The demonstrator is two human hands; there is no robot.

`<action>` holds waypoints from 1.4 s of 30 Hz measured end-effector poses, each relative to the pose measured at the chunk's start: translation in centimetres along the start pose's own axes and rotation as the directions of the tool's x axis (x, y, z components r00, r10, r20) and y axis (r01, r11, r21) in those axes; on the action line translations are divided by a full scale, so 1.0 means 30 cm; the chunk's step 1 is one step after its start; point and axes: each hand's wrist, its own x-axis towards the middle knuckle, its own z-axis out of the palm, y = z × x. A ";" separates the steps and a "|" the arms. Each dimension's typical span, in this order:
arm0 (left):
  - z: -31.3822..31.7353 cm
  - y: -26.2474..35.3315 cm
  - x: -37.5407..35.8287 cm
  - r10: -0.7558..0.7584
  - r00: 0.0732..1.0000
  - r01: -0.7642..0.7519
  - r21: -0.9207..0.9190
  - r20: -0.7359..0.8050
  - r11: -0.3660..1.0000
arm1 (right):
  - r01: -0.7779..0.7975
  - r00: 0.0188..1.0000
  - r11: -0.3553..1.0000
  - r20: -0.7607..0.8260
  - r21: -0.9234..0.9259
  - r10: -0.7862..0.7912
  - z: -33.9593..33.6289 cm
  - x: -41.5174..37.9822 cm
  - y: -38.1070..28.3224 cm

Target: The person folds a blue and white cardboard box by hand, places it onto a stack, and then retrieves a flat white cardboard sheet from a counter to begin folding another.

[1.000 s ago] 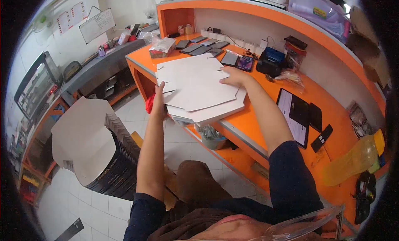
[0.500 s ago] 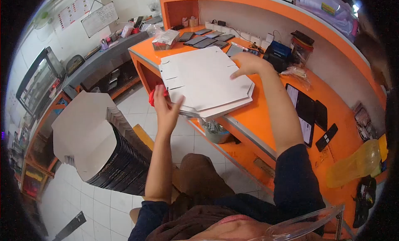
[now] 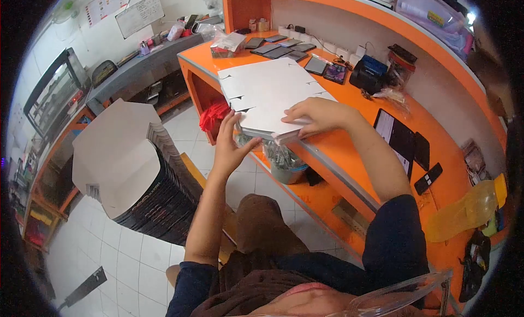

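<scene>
A stack of flat white die-cut cardboard sheets (image 3: 267,90) lies on the orange counter (image 3: 349,147) and overhangs its near edge. My right hand (image 3: 316,116) rests flat on the stack's near right corner, fingers pointing left. My left hand (image 3: 232,142) is at the stack's near left edge, fingers spread and touching the underside and rim of the sheets. Neither hand closes around anything.
A tall pile of dark folded boxes with a white open one on top (image 3: 117,158) stands on the tiled floor at left. Several phones (image 3: 281,46), a black tablet (image 3: 396,139), a yellow bottle (image 3: 469,208) and a card machine (image 3: 368,74) sit on the counter. A plastic cup (image 3: 284,164) hangs below the edge.
My right hand slid from the stack's far right corner to its near edge. My left hand came back against the stack's near left edge. The top sheets now sit squarer.
</scene>
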 end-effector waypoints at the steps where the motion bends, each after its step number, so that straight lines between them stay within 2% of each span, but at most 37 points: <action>1: 0.005 -0.010 -0.001 -0.002 1.000 0.001 -0.051 -0.017 0.999 | -0.006 1.000 1.000 0.004 0.020 0.006 0.002 -0.003 0.004; 2: 0.007 -0.020 -0.003 -0.004 0.999 0.000 -0.103 -0.035 0.995 | -0.013 1.000 0.999 0.008 0.038 0.013 0.001 -0.004 0.009; 6: 0.002 -0.019 -0.005 -0.018 1.000 0.018 -0.107 -0.001 0.994 | -0.018 1.000 0.996 0.004 0.084 0.018 -0.016 -0.019 0.040; 12: -0.005 0.020 0.001 -0.031 1.000 0.031 -0.064 0.005 0.997 | -0.177 0.984 0.973 0.049 0.148 0.172 -0.054 -0.029 0.042; 15: 0.006 -0.006 0.007 -0.041 0.999 0.039 -0.079 -0.022 0.996 | -0.023 0.999 0.999 -0.026 0.024 0.023 -0.045 -0.029 0.028; 18: 0.013 -0.041 0.014 -0.060 0.997 0.056 -0.081 -0.047 0.995 | -0.007 1.000 0.994 -0.019 -0.110 0.005 -0.032 -0.018 -0.004; 21: 0.015 -0.052 0.013 -0.074 0.995 0.070 -0.055 -0.062 0.996 | -0.091 0.996 0.991 0.008 -0.100 0.093 -0.044 -0.014 -0.024; 23: 0.012 -0.038 0.016 -0.064 0.995 0.062 -0.022 -0.079 0.998 | -0.089 0.996 0.995 0.016 -0.052 0.090 -0.041 -0.014 -0.013; 27: 0.023 -0.016 0.020 -0.079 0.992 0.070 -0.088 -0.102 0.994 | -0.110 0.994 0.991 -0.001 -0.076 0.110 -0.035 -0.019 -0.031; 30: 0.019 0.040 0.027 -0.036 0.994 0.042 0.056 -0.105 0.998 | -0.069 0.997 0.991 -0.052 -0.116 0.063 -0.025 -0.008 -0.063; 34: 0.039 0.067 0.050 0.011 0.991 -0.008 0.029 -0.134 1.000 | -0.032 0.999 0.993 -0.015 -0.114 0.030 -0.026 -0.001 -0.084; 42: 0.057 0.088 0.051 -0.033 0.989 0.028 -0.032 -0.145 0.999 | 0.015 1.000 1.000 0.021 -0.026 -0.015 -0.065 -0.020 -0.038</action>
